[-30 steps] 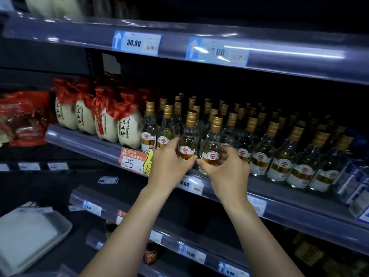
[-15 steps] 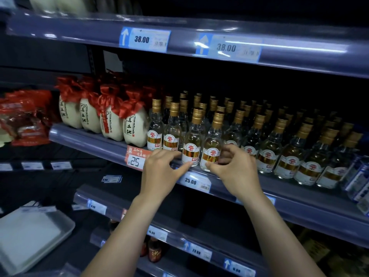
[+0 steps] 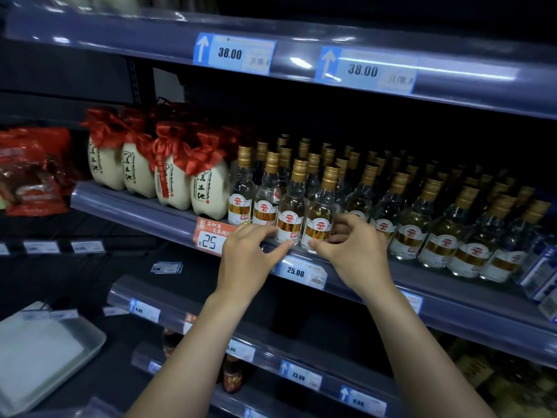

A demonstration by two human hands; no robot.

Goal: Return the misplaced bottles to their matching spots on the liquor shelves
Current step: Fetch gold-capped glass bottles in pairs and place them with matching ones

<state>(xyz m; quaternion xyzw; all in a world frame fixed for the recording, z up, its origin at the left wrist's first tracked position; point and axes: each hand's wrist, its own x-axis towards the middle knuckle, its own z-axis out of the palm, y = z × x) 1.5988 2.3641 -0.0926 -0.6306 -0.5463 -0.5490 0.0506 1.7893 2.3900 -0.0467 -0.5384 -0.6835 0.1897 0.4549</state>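
Clear liquor bottles with gold caps and red-gold labels stand in rows on the middle shelf (image 3: 156,203). My left hand (image 3: 250,254) reaches up to the front row; its straight thumb and fingers touch the base of the third bottle (image 3: 290,218). My right hand (image 3: 351,251) pinches the base of the fourth bottle (image 3: 320,215), thumb in front and curled fingers at its right side. Both bottles stand upright at the shelf's front edge, above the 25.00 price tag (image 3: 301,272).
Cream ceramic bottles with red bows (image 3: 208,188) stand left of the clear bottles. Red packets (image 3: 33,173) lie at far left. Blue-white boxes (image 3: 542,270) sit at the right end. Another shelf (image 3: 391,70) overhangs above, lower shelves hold dark bottles (image 3: 232,375), and a white tray (image 3: 45,354) sits bottom left.
Both hands have slid down from the bottles' labels to their bases. The two front bottles now stand in line with the row.
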